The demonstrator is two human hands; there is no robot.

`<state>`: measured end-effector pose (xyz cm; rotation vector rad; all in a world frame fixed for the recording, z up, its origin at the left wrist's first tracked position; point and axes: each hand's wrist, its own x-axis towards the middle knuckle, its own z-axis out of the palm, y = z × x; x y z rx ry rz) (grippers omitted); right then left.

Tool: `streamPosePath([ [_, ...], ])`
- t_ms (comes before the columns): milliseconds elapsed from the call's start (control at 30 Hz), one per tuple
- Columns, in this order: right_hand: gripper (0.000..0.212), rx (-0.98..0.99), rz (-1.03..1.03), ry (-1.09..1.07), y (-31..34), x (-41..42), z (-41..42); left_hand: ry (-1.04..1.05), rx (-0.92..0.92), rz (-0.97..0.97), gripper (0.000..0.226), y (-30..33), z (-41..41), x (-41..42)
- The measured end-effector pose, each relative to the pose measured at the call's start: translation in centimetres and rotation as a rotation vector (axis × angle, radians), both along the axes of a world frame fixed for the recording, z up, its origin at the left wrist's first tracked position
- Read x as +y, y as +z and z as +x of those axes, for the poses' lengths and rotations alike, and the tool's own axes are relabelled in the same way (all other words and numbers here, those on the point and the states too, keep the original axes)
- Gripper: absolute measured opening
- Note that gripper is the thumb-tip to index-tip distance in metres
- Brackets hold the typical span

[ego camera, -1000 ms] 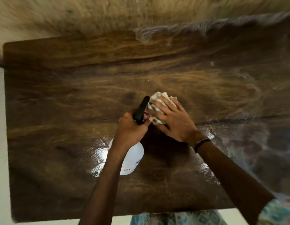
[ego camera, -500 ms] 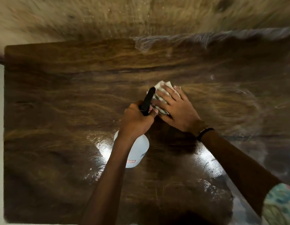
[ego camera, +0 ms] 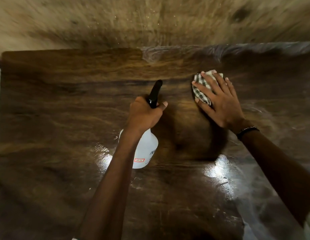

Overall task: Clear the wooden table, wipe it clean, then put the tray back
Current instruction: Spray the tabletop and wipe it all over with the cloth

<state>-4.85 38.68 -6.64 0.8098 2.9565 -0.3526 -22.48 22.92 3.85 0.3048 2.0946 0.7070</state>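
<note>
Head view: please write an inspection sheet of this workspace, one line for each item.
Surface: wooden table, dark, glossy, with wet glare patches near the front.
Job's things: white spray bottle with black nozzle; checked cloth lying on the table; tray not seen.
Clutter: nothing seen.
Grippers: left hand grips the bottle neck; right hand presses flat on the cloth.
Cables: nothing seen.
Surroundings: blurred pale floor beyond the far edge.

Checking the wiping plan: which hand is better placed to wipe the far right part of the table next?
Right. The right hand already presses the checked cloth flat on the table there, while the left hand grips the spray bottle.
</note>
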Motion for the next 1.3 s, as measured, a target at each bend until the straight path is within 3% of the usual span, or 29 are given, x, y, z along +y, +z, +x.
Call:
streamPosePath([
  [133, 0.053, 0.046, -0.010, -0.065, -0.2, 1.3, -4.1, 0.007, 0.009, -0.011, 0.036, 0.2, -0.6, 0.1],
  [267, 0.051, 0.057, -0.030, -0.074, -0.1, 1.5, -11.3, 0.031, -0.034, 0.015, 0.023, 0.4, -1.6, -0.3],
  [500, 0.051, 0.002, -0.086, 0.189, -0.4, -4.0, -21.5, 0.045, -0.026, 0.046, 0.020, -0.1, -3.3, -1.9],
  [633, 0.053, 0.012, -0.053, 0.392, -0.2, -5.0, -16.7, 0.049, -0.014, 0.032, 0.023, -0.2, -4.0, -2.4],
  [700, 0.053, 0.024, -0.025, 0.388, -0.2, -3.8, -12.4, 0.056, -0.009, 0.024, 0.032, -0.4, -4.1, -2.7],
  [833, 0.051, 0.023, -0.029, 0.072, 0.3, 0.3, -7.4, 0.044, -0.041, 0.023, 0.028, -0.2, -3.9, -3.4],
  [1000, 0.051, 0.041, -0.007, -0.133, 0.2, -0.3, -12.8, 0.047, -0.043, 0.065, 0.021, -0.1, -3.3, -3.9],
  [1133, 0.059, 0.020, -0.041, 0.107, 0.1, -6.0, -15.5, 0.027, -0.019, 0.086, 0.020, -0.2, -2.8, -4.9],
  [1300, 0.052, 0.040, -0.007, 0.278, -0.4, -10.2, -7.2, -0.034, -0.034, 0.055, 0.021, 0.5, -2.2, -6.7],
])
